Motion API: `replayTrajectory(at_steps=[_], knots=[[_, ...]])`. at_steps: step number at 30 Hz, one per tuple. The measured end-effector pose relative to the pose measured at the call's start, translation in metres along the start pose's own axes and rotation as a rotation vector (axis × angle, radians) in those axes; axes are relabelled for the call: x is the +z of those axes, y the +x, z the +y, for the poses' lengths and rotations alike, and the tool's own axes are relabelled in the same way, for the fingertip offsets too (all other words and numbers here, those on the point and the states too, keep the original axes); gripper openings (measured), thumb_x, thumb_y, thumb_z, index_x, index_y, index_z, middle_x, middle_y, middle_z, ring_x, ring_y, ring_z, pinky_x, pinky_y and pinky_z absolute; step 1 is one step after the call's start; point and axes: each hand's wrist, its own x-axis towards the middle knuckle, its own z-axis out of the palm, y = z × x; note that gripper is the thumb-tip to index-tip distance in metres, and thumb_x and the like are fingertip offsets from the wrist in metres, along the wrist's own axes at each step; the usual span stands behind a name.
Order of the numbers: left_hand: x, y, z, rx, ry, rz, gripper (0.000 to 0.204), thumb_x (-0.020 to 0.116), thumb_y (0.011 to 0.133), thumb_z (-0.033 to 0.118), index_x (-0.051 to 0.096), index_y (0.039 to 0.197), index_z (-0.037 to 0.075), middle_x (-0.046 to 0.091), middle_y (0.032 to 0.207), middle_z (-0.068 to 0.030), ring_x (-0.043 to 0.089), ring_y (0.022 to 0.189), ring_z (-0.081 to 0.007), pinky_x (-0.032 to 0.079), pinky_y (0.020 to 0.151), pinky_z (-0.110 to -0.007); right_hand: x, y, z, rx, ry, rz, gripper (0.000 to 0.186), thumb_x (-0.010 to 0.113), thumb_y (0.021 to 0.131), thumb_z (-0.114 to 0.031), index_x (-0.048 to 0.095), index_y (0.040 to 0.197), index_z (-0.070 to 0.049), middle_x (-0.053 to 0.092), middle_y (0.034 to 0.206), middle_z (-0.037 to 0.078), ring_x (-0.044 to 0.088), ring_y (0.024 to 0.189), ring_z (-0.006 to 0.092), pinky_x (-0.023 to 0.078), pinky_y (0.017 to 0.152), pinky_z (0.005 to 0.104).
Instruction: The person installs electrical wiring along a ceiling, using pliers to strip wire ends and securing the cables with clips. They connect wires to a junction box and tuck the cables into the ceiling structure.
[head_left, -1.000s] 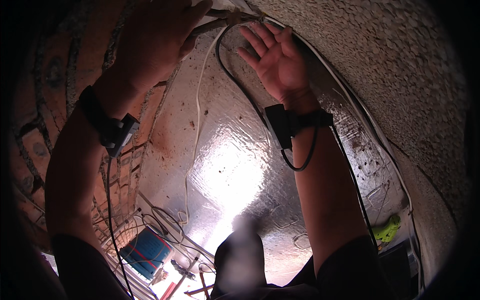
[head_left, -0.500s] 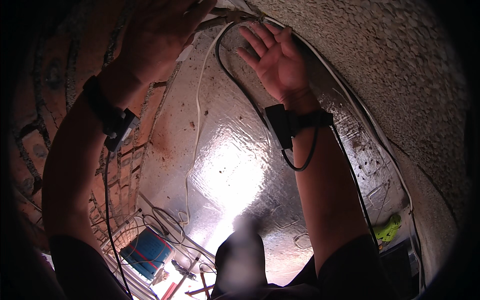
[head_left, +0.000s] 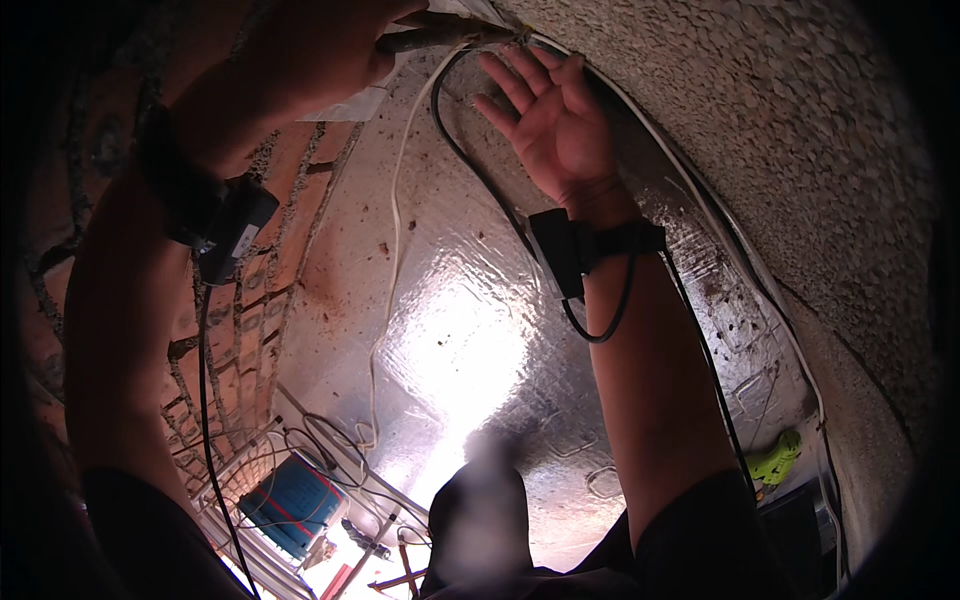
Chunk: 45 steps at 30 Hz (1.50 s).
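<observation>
At the top of the view my left hand (head_left: 320, 50) is closed on a dark two-handled tool (head_left: 430, 35), perhaps pliers, whose far end meets a joint of cables (head_left: 510, 36); that junction is too dim to make out. My right hand (head_left: 550, 130) is open, palm up with fingers spread and holding nothing, its fingertips just below the joint. A white cable (head_left: 398, 200) and a black cable (head_left: 470, 160) hang from up there. Both wrists carry black strapped devices with wires, on the left (head_left: 228, 225) and right (head_left: 558, 250).
A brick wall (head_left: 100, 190) rises on the left, a pebbled surface (head_left: 800, 160) on the right, around a foil-like floor (head_left: 350, 250) with a bright patch of light. A blue drum-shaped object (head_left: 290, 500) lies among wires and rods at lower left; a green tool (head_left: 775, 458) lies lower right.
My left hand and forearm have shifted left and a little up, uncovering more of a pale piece behind the hand. My right hand has hardly moved.
</observation>
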Motion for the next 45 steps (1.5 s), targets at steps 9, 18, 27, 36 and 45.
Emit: replayTrajectory(at_steps=[9,18,27,36,45], knots=[[-0.052,0.043,0.011,-0.172,-0.328,-0.488,0.033,0.062,0.074,0.016,0.067,0.100,-0.003,0.066,0.076,-0.0194,0.063,0.069,-0.0259,0.047,0.064,-0.040,-0.011,0.001,-0.006,-0.045,0.029,0.043,0.049,0.047,0.098,-0.050,0.051,0.127,-0.012,0.048,0.141,0.009,0.036,0.139,0.0337,0.028,0.113,0.0586],[-0.036,0.052,-0.003,-0.188,-0.478,-0.562,0.033,0.060,0.077,0.020,0.067,0.098,-0.005,0.067,0.075,-0.0137,0.062,0.070,-0.0195,0.049,0.063,-0.035,-0.015,0.000,-0.011,-0.070,0.012,0.070,0.049,0.047,0.098,-0.051,0.052,0.127,-0.011,0.049,0.139,0.008,0.037,0.138,0.0336,0.028,0.112,0.0591],[-0.002,0.041,0.015,-0.108,-0.294,-0.482,0.020,0.051,0.088,0.012,0.060,0.103,0.002,0.054,0.070,-0.0087,0.053,0.063,-0.0198,0.045,0.064,-0.034,-0.019,-0.001,-0.017,-0.082,-0.062,0.065,0.068,0.045,0.098,-0.053,0.029,0.143,-0.004,0.032,0.151,0.014,0.032,0.140,0.0323,0.024,0.114,0.0560],[0.053,-0.014,0.018,-0.128,-0.345,-0.096,0.042,0.053,0.092,0.007,0.050,0.133,0.002,0.060,0.088,-0.0121,0.058,0.069,-0.0213,0.049,0.066,-0.037,-0.017,0.000,-0.014,-0.075,-0.051,0.059,0.066,0.046,0.098,-0.052,0.031,0.141,-0.004,0.033,0.150,0.014,0.033,0.140,0.0324,0.024,0.114,0.0563],[0.102,-0.099,0.102,-0.137,-0.760,-0.191,0.042,0.052,0.085,0.000,0.052,0.127,0.000,0.057,0.097,-0.0156,0.060,0.083,-0.0264,0.050,0.074,-0.040,-0.018,0.000,-0.014,-0.057,-0.024,0.064,0.060,0.046,0.098,-0.052,0.036,0.138,-0.008,0.040,0.146,0.012,0.036,0.138,0.0308,0.030,0.110,0.0546]])
